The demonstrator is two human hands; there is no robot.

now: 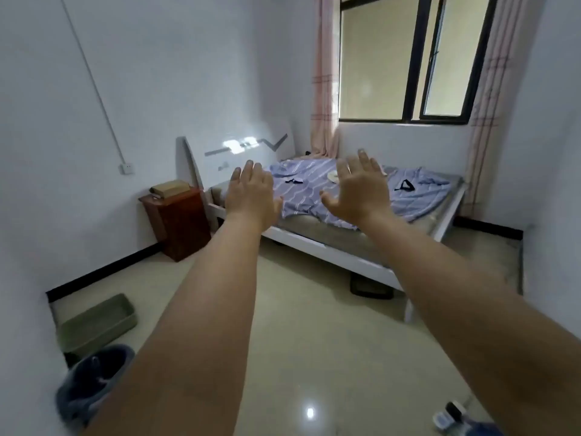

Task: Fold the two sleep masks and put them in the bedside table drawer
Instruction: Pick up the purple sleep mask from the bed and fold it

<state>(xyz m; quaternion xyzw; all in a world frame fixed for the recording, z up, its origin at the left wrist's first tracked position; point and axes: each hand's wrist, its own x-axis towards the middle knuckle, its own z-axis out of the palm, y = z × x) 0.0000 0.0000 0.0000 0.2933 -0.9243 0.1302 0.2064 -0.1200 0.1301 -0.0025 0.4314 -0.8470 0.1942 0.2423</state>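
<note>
Two dark sleep masks lie on the blue striped sheet of the bed: one sleep mask near the headboard, the other sleep mask toward the bed's right side. The reddish-brown bedside table stands left of the bed against the wall, its front shut. My left hand and my right hand are stretched out in front of me at arm's length, fingers spread, holding nothing. Both hands are well short of the bed and apart from the masks.
A tan box rests on the bedside table. A white round object lies on the sheet. A green tray and a blue shoe sit on the floor at the left. A dark bin stands under the bed.
</note>
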